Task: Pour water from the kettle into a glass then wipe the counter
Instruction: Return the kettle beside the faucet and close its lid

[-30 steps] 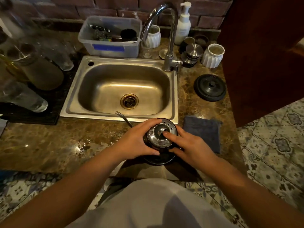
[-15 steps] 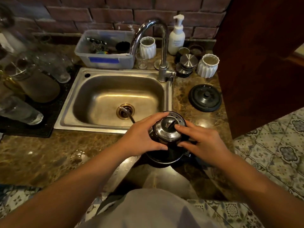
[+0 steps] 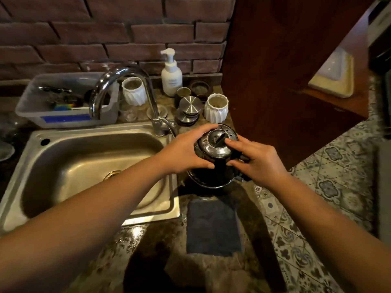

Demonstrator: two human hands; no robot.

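A shiny steel kettle (image 3: 213,148) with a black knob on its lid is on the counter's right side, just beyond the sink's right rim. My left hand (image 3: 186,152) grips its left side, fingers curled over the top edge. My right hand (image 3: 257,162) holds its right side, with the forefinger against the lid knob; the handle is hidden under this hand. A dark grey cloth (image 3: 212,227) lies flat on the marble counter (image 3: 118,261), nearer to me than the kettle. A small clear glass (image 3: 129,113) stands behind the faucet (image 3: 127,81).
The steel sink (image 3: 69,163) fills the left. Behind it stand a plastic tub (image 3: 63,119) of utensils, two white ribbed cups (image 3: 216,108), a soap pump bottle (image 3: 171,77) and steel lids (image 3: 189,106). A wooden panel (image 3: 275,81) closes the right; the counter front looks wet.
Both hands carried the kettle from the counter's front edge, past the cloth, back and to the right beside the sink's far corner. The black round base is now hidden.
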